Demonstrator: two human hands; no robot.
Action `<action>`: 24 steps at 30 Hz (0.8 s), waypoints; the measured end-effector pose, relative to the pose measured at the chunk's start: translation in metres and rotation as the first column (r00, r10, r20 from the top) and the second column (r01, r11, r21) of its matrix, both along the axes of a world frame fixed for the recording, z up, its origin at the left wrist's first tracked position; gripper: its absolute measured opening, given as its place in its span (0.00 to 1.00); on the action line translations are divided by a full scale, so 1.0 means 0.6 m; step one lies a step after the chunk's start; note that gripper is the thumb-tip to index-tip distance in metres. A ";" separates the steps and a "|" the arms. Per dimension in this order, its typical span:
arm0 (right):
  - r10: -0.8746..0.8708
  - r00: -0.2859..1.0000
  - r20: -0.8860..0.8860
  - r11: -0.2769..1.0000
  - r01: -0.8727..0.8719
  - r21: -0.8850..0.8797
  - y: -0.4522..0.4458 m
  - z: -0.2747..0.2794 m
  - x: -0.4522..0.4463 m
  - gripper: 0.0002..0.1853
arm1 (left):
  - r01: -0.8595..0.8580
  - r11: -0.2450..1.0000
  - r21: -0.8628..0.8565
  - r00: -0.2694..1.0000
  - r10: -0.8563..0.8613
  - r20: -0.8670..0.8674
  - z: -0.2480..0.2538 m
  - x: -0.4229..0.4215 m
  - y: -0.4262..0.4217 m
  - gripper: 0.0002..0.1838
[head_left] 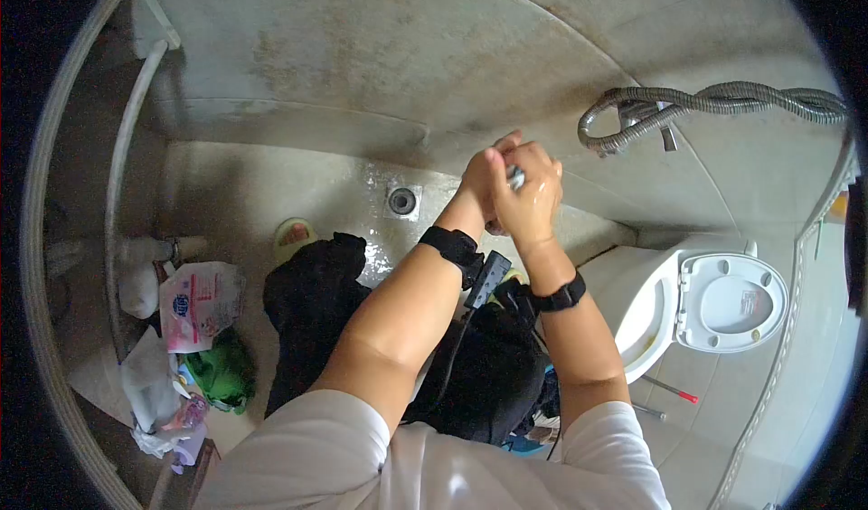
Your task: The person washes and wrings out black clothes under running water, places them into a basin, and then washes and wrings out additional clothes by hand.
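My left hand (479, 183) and my right hand (532, 189) are pressed together near the tiled wall, above the wet floor. My right hand looks wet and is closed over the fingers of my left hand. A small shiny metal piece (515, 177) shows between them; its kind cannot be made out. Most of the left fingers are hidden behind the right hand. Black bands circle both wrists, and a dark box-shaped device (488, 280) with a cable hangs between my forearms.
A floor drain (401, 201) lies below my hands. At right are a coiled metal shower hose (714, 101) and a toilet with its lid raised (733, 303). Several plastic packages, including a pink-and-white bag (194, 306), stand at left beside a white rail (116, 184).
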State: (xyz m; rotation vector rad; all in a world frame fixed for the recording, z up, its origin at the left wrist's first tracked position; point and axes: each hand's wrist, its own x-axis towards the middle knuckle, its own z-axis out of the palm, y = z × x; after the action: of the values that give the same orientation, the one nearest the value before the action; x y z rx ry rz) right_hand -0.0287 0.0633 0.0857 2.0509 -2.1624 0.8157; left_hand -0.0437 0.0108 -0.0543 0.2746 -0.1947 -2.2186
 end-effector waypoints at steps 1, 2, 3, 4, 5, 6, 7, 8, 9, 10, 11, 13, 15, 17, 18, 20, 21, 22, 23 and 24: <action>-0.001 1.000 -0.002 1.000 0.001 0.007 -0.005 -0.010 -0.013 0.11 | 0.001 1.000 0.007 1.000 -0.001 -0.002 0.004 0.005 0.004 0.12; -0.007 0.998 0.057 1.000 0.009 -0.027 -0.018 -0.030 -0.038 0.11 | 0.057 0.996 0.071 0.998 -0.057 0.004 0.022 0.022 0.003 0.11; -0.009 0.993 0.116 0.998 0.016 -0.061 -0.032 -0.045 -0.058 0.11 | 0.110 0.985 0.133 0.994 -0.112 0.006 0.044 0.037 0.001 0.11; -0.097 0.976 0.195 0.995 0.102 -0.019 -0.042 -0.049 -0.069 0.14 | 0.079 0.969 0.234 0.990 -0.103 0.092 0.073 0.041 0.004 0.09; -0.098 0.976 0.195 0.994 0.103 -0.018 -0.053 -0.063 -0.096 0.14 | 0.069 0.968 0.240 0.981 -0.109 0.158 0.105 0.059 0.010 0.08; -0.216 0.968 0.124 0.973 0.224 -0.055 -0.065 -0.082 -0.132 0.14 | 0.046 0.989 0.138 0.964 -0.080 0.253 0.106 0.056 0.018 0.08; -0.331 0.942 0.060 0.936 0.336 -0.103 -0.074 -0.080 -0.143 0.14 | 0.030 0.999 0.029 0.938 -0.038 0.344 0.104 0.051 0.020 0.08; -0.326 0.943 0.063 0.937 0.331 -0.107 -0.075 -0.077 -0.155 0.14 | 0.063 0.997 -0.036 0.926 -0.045 0.376 0.099 0.049 0.017 0.08; -0.274 0.941 0.199 0.959 0.283 -0.015 -0.074 -0.058 -0.155 0.15 | 0.058 0.998 -0.038 0.926 -0.040 0.375 0.101 0.050 0.015 0.08; -0.235 0.912 0.336 0.972 0.224 0.072 -0.068 -0.041 -0.152 0.16 | 0.053 0.997 -0.057 0.913 -0.025 0.407 0.102 0.051 0.017 0.08; -0.239 0.911 0.337 0.971 0.229 0.069 -0.061 -0.028 -0.147 0.16 | 0.053 0.995 -0.079 0.898 -0.013 0.439 0.103 0.053 0.018 0.09; -0.217 0.819 0.531 0.974 0.218 0.063 -0.050 0.000 -0.137 0.17 | 0.048 0.985 -0.169 0.784 0.067 0.617 0.079 0.046 0.011 0.12; -0.174 0.820 0.546 0.983 0.178 0.045 -0.040 0.009 -0.132 0.17 | 0.057 0.965 -0.255 0.633 0.163 0.757 0.052 0.035 0.011 0.15; -0.272 0.868 0.416 0.962 0.243 0.123 -0.035 -0.007 -0.146 0.15 | 0.002 0.935 -0.355 0.247 0.344 0.906 0.020 0.022 0.018 0.26; -0.271 0.868 0.417 0.962 0.243 0.121 -0.032 -0.010 -0.146 0.15 | 0.116 0.900 -0.420 0.116 0.408 0.906 0.021 0.037 0.015 0.36; 0.035 0.999 0.025 0.992 -0.032 -0.122 -0.023 -0.014 -0.145 0.14 | 0.096 0.988 -0.119 0.462 0.062 0.885 0.039 0.041 0.023 0.39; 0.032 0.999 0.028 0.992 -0.028 -0.123 -0.016 -0.011 -0.135 0.14 | 0.193 0.964 0.185 0.729 -0.267 0.631 0.088 0.063 0.031 0.43; 0.175 0.984 0.017 0.981 -0.173 -0.092 -0.009 -0.004 -0.116 0.14 | 0.377 0.831 0.410 0.849 -0.487 0.206 0.110 0.073 0.034 0.47; 0.316 0.949 0.010 0.947 -0.315 -0.059 -0.002 0.000 -0.098 0.13 | 0.356 0.890 0.285 0.929 -0.369 -0.008 0.087 0.068 0.028 0.38; 0.346 0.938 0.015 0.938 -0.346 -0.028 0.008 -0.003 -0.085 0.13 | 0.417 0.906 0.073 0.858 -0.366 -0.360 0.014 0.047 0.006 0.31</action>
State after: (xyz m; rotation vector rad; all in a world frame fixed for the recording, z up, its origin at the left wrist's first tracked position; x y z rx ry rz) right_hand -0.0796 0.0683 0.0837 2.4593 -1.8101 0.8903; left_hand -0.0155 0.0146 -0.0460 -0.0834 0.1171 -2.6511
